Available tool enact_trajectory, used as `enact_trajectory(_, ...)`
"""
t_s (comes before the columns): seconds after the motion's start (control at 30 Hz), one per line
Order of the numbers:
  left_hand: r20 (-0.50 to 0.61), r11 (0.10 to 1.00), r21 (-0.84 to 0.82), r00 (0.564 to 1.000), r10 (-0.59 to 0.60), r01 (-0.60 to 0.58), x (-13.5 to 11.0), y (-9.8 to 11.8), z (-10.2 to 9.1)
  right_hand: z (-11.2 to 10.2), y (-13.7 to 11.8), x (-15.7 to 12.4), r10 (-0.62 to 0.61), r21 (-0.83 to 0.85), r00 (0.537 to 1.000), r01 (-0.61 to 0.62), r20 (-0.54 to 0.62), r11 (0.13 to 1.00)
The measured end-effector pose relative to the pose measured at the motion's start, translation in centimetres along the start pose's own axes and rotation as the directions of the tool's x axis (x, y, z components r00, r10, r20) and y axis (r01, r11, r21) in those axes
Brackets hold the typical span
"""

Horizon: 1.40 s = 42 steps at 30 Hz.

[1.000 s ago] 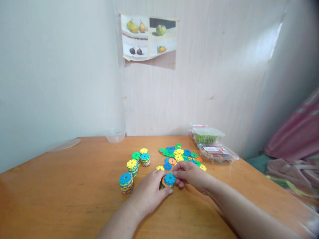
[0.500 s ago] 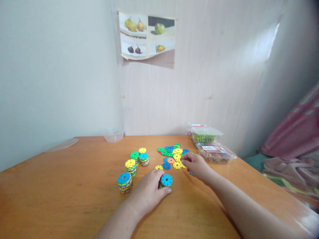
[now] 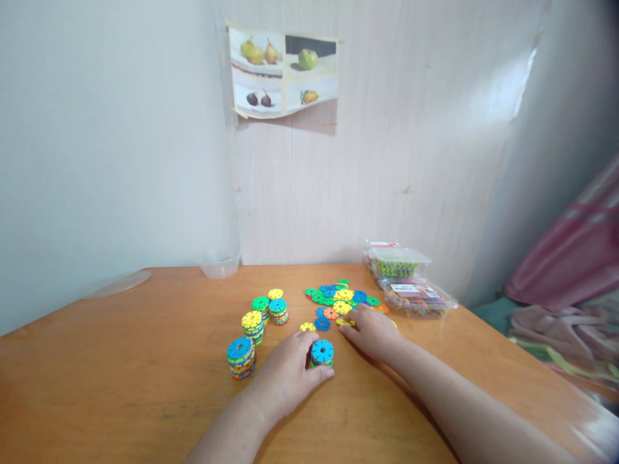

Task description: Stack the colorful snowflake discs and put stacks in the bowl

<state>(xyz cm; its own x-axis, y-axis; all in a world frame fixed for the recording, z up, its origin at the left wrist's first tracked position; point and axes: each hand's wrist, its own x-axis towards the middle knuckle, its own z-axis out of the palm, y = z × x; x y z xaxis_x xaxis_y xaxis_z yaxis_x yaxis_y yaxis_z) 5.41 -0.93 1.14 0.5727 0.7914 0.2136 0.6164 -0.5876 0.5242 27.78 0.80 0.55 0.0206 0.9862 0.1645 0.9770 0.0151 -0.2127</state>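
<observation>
My left hand (image 3: 293,362) curves round a short stack of notched plastic discs (image 3: 322,353) topped by a blue one, thumb in front and fingers behind. My right hand (image 3: 371,332) is lowered to the table, thumb and fingertips closed at a yellow notched disc (image 3: 344,321) that they partly cover. Beyond it lies a loose spread of green, blue, yellow and orange discs (image 3: 342,295). Left of my left hand stand several stacks, among them a blue-topped one (image 3: 240,357), a yellow-topped one (image 3: 253,327) and a green-topped one (image 3: 261,308).
Clear plastic boxes (image 3: 420,299) with colourful contents stand at the table's back right. A clear bowl (image 3: 220,265) and a flat translucent lid (image 3: 118,285) sit along the back left. Fruit pictures (image 3: 284,74) hang on the wall. Crumpled cloth (image 3: 561,328) lies beyond the right edge.
My right hand has come down and slightly towards me, from above the loose discs onto a yellow one. My left hand stays round its stack.
</observation>
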Motion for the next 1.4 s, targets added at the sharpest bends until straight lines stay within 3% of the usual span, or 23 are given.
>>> enact_trajectory(0.1,-0.001,1.0,-0.001,1.0,0.001,-0.001,0.0,0.1,0.0,0.0,0.2,0.2,-0.005,0.079,0.998,0.011,-0.069,0.997)
enact_trajectory(0.17,0.0,1.0,-0.002,1.0,-0.005,0.004,0.0,0.2,0.0,-0.1,0.1,0.1,0.016,0.267,0.995,0.012,-0.1,0.964)
enact_trajectory(0.27,-0.006,1.0,-0.004,1.0,-0.008,0.008,0.0,0.1,0.1,-0.4,-0.5,-0.6,0.05,0.66,0.999,-0.048,0.016,0.749)
enact_trajectory(0.37,-0.018,1.0,-0.007,1.0,-0.007,0.007,0.0,-0.3,0.4,-0.7,-1.5,-1.5,-0.016,0.857,0.99,-0.111,0.138,0.504)
enact_trajectory(0.5,-0.028,1.0,-0.026,1.0,-0.014,0.013,0.0,-0.5,0.5,-0.7,-2.7,-2.3,-0.109,0.897,0.973,-0.139,0.201,0.419)
enact_trajectory(0.63,-0.02,0.999,-0.044,1.0,-0.02,0.019,0.0,-0.2,0.3,-0.4,-3.0,-2.4,-0.152,0.873,0.952,-0.17,0.265,0.457)
enact_trajectory(0.73,-0.007,0.999,-0.031,1.0,-0.022,0.022,0.1,-0.1,0.1,0.1,-2.4,-1.7,-0.096,0.841,0.974,-0.124,0.204,0.527)
enact_trajectory(0.87,-0.007,0.999,-0.019,1.0,-0.026,0.026,0.1,0.0,0.1,1.0,-1.1,-0.5,0.003,0.617,1.0,0.009,-0.018,0.787)
enact_trajectory(1.0,-0.01,0.999,-0.021,0.999,-0.034,0.034,0.1,0.0,0.1,1.3,-1.2,0.0,-0.115,0.339,0.99,0.137,-0.084,0.931)
enact_trajectory(1.2,-0.01,0.999,-0.031,1.0,-0.026,0.026,0.1,-0.1,0.2,0.6,-3.1,-0.1,-0.179,-0.031,0.983,0.18,0.033,0.983)
enact_trajectory(1.4,-0.013,1.0,-0.001,1.0,-0.023,0.023,0.1,0.1,0.1,0.3,-2.6,-0.4,-0.146,0.001,0.989,0.146,0.003,0.989)
